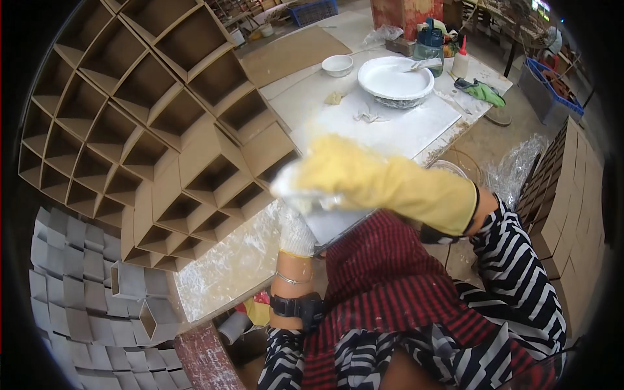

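Observation:
My right hand [335,166], in a long yellow rubber glove, reaches across to the left over the near edge of the worktable. Motion smears its fingers. Just below and left is my left hand [294,227] in a white knitted glove, its fingers mostly hidden behind the yellow glove. A blurred white shape [309,192] lies where the hands meet; I cannot make out what it is or which hand has it. Beyond them a white basin [395,78] of white liquid or paste stands on the white-smeared board [416,123], with a brush [424,64] resting across its rim.
Open brown cardboard boxes [172,117] are stacked high at the left; more boxes [565,195] stand right. White-coated boxes [84,292] fill the lower left. A small bowl [337,65], a red-tipped bottle [461,62], a blue-green jug [429,42] and a green glove [481,92] lie farther back.

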Demonstrator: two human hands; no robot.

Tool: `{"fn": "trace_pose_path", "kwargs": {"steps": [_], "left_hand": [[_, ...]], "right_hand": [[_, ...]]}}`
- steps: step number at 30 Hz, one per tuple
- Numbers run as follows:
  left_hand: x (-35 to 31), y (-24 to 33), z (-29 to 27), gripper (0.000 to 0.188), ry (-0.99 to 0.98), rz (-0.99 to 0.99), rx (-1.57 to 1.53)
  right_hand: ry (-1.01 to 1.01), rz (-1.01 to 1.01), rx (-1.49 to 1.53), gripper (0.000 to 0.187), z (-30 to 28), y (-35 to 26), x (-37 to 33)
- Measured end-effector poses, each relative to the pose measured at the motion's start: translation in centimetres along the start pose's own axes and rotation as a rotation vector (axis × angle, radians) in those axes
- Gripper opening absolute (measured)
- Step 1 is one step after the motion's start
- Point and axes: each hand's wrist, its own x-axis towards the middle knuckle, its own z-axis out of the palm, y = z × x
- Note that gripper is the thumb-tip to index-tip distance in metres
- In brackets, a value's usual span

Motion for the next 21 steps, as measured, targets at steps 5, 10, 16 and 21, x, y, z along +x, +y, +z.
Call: {"fn": "trace_pose_path", "kwargs": {"steps": [5,10,16,21], "left_hand": [[-0.2,-0.3,0.4,0.038,0.19,-0.499,-1.474],[-0.5,-0.7,0.3,0.043,0.04,-0.306,-1.853],[-2.3,-2.7,2.2,0.043,-0.079,-0.153,-1.601],[-3.6,1.9,-2.2,0.042,-0.051,-0.002,-0.35]], "right_hand": [[0.026,-0.117,0.132,0.034,0.9,-2.6,-3.6],[-0.097,-0.006,0.29,0.043,-1.5,-1.3,-3.3],[0.192,-0.103,-0.094,0.049,-2.5,6.0,-2.2],[0.19,0.566,0.512,0.06,-5.0,2.5,-0.5]]}}
